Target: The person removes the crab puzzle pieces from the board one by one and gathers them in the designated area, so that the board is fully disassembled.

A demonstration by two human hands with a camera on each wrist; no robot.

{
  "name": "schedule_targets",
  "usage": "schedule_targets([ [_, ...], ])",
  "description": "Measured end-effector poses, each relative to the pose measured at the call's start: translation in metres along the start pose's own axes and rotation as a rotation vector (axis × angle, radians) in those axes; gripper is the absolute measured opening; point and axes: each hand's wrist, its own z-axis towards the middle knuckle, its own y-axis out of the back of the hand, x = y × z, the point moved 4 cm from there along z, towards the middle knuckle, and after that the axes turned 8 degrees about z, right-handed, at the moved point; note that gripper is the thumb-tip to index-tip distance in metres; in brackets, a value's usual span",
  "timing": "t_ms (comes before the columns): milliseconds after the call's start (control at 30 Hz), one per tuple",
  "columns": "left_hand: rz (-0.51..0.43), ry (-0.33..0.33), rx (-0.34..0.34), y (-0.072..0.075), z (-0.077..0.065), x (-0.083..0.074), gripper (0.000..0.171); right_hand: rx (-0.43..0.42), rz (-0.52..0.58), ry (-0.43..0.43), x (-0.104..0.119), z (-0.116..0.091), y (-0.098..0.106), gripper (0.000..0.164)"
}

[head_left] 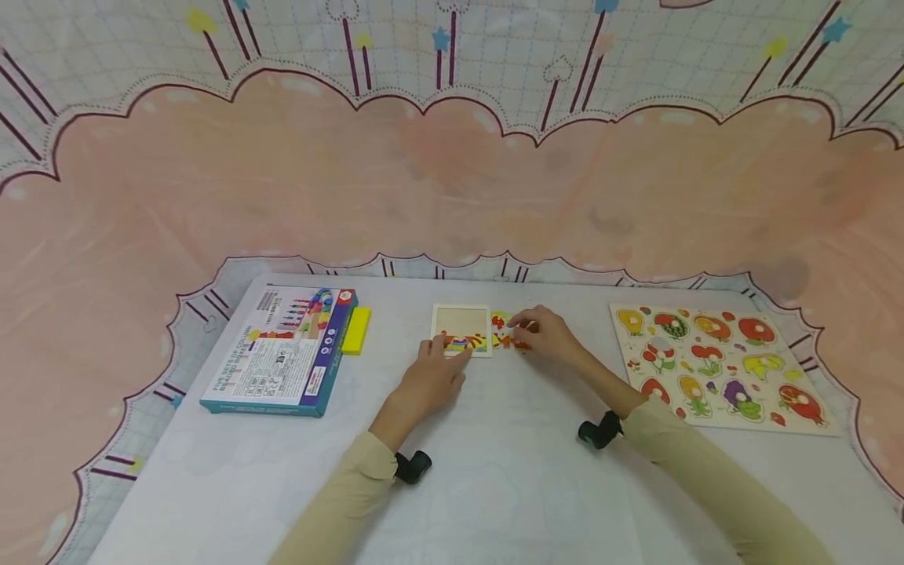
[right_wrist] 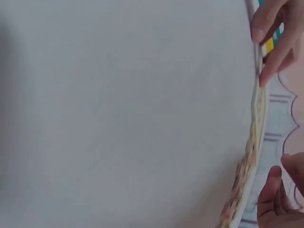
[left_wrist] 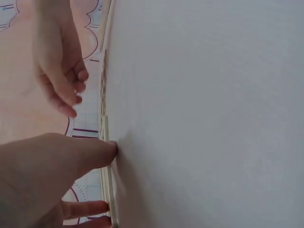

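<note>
A small wooden puzzle tray (head_left: 461,320) lies flat at the table's far middle. Colourful puzzle pieces (head_left: 468,344) fill a strip along its near side; bare wood shows above them. My left hand (head_left: 429,378) rests its fingertips on that strip, and in the left wrist view its thumb (left_wrist: 107,151) touches the near edge. Beside the tray's right edge lie loose puzzle pieces (head_left: 500,340) with red and yellow print. Over these is my right hand (head_left: 549,337), partly hiding them. Its fingers (right_wrist: 270,187) curl loosely, with nothing visible between them in the wrist views.
A boxed set (head_left: 275,353) lies at the left, with a yellow block (head_left: 356,330) against its right side. On the right is a wooden fruit puzzle board (head_left: 720,365). A patterned cloth (head_left: 424,188) hangs behind the white table (head_left: 494,471).
</note>
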Motion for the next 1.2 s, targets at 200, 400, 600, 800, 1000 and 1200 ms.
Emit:
schedule_targets([
  [200,-0.041,0.001,-0.003,-0.004,-0.005,0.012,0.045,0.107,0.010,0.039,0.022,0.021,-0.039,0.017],
  [400,-0.034,0.010,-0.046,-0.002,-0.013,0.016,0.048,0.123,-0.014,0.130,0.045,0.034,-0.068,0.015],
  [600,0.019,0.014,-0.044,-0.002,-0.015,0.017,0.051,0.133,-0.034,0.085,0.049,0.042,-0.080,0.016],
  [800,0.063,-0.017,-0.028,-0.004,-0.014,0.021,0.054,0.130,0.020,0.002,0.040,0.045,-0.082,0.017],
  [1000,0.058,-0.023,0.008,-0.007,-0.012,0.023,0.055,0.153,0.067,-0.033,0.036,0.047,-0.084,0.021],
  [1200,0.053,-0.016,0.037,-0.004,-0.011,0.024,0.056,0.182,0.071,-0.016,0.039,0.050,-0.085,0.020],
])
